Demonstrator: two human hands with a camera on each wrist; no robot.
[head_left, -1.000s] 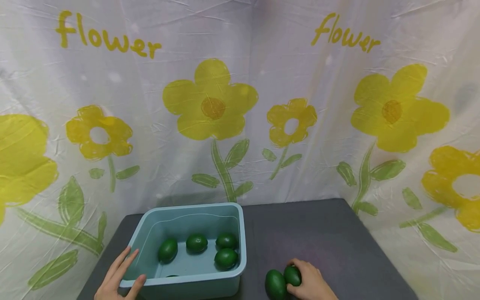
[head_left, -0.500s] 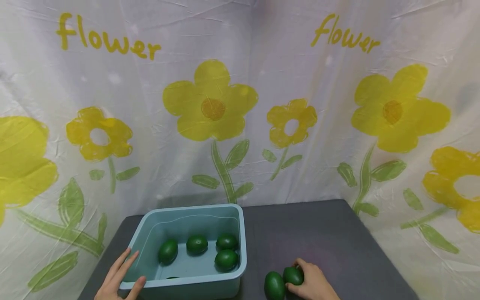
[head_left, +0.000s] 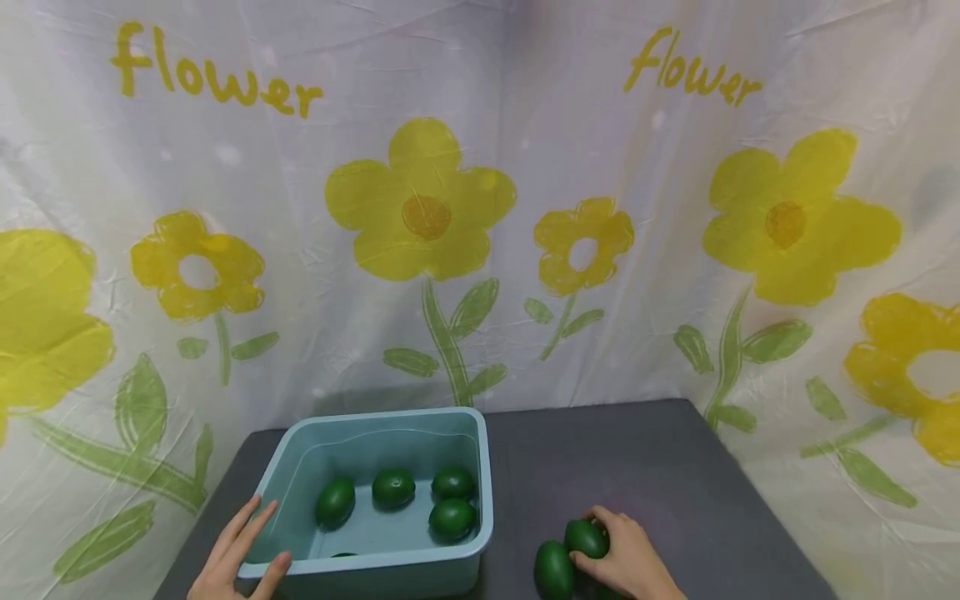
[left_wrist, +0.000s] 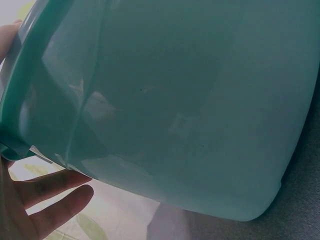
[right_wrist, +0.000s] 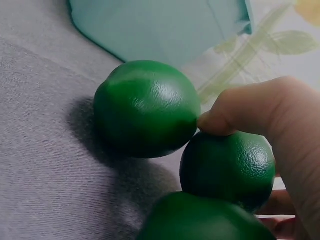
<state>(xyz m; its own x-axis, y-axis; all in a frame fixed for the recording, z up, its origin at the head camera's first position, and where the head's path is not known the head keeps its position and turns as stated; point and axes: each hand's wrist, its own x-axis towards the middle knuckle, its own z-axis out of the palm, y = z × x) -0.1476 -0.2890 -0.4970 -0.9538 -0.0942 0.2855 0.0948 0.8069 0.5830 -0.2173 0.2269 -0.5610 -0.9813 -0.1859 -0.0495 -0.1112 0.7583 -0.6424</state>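
My right hand (head_left: 626, 554) pinches a glossy dark green lime (head_left: 587, 539) between thumb and fingers, right of the bin. Left of it, another lime (head_left: 554, 570) lies on the dark table. In the right wrist view the held lime (right_wrist: 227, 170) sits between that lime (right_wrist: 147, 109) and a third lime (right_wrist: 200, 220) in the foreground. My left hand (head_left: 236, 558) rests against the near left corner of a pale teal bin (head_left: 382, 563), fingers fairly straight along the left side and thumb at the near rim. Several limes (head_left: 452, 518) lie inside the bin.
The bin stands on the left part of the dark grey table (head_left: 615, 458). A white curtain (head_left: 525, 108) printed with yellow flowers hangs behind the table and along its sides. The bin's near wall partly hides one lime (head_left: 343, 554).
My right hand has shifted slightly away from me with the pinched lime, and part of a third lime now shows below the hand. The left hand and the bin stay put.
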